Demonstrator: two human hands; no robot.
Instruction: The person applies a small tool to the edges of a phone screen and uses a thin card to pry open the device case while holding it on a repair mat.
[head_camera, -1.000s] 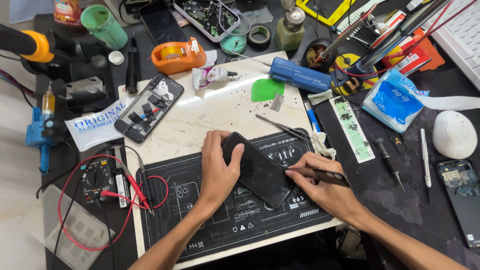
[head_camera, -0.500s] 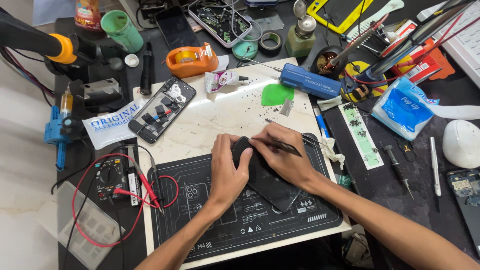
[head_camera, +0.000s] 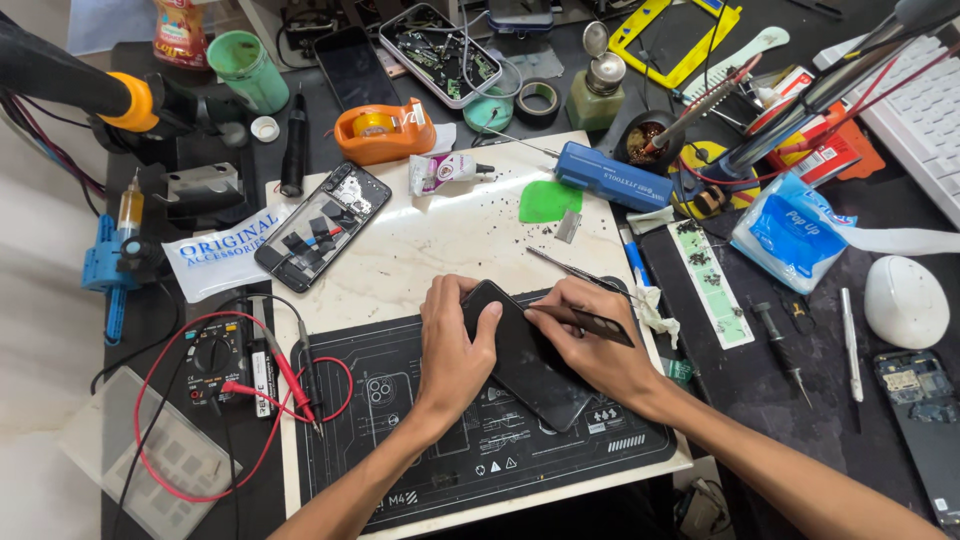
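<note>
A white flat package with blue lettering (head_camera: 228, 252) lies at the left edge of the pale work board (head_camera: 450, 240), beside an opened phone body (head_camera: 322, 226). To the far right sits a blue and white tissue pack (head_camera: 795, 232), and behind it a red and orange carton (head_camera: 835, 150). A blue boxy tool (head_camera: 612, 177) lies at the board's far edge, a small white and purple tube pack (head_camera: 442, 172) left of it.

The dark phone (head_camera: 525, 355) rests slanted on the black printed mat (head_camera: 420, 440) near the board's front. The left hand (head_camera: 452, 350) curls over its upper left corner, fingers clamped on the edge. The right hand (head_camera: 590, 345) pinches a thin dark pry tool (head_camera: 590, 320) against the phone's upper right edge.

Since half a second ago, the right hand has slid from the phone's top toward its right side; the left has barely shifted.

The phone's middle is covered by both hands, and the tool's tip cannot be made out.
</note>
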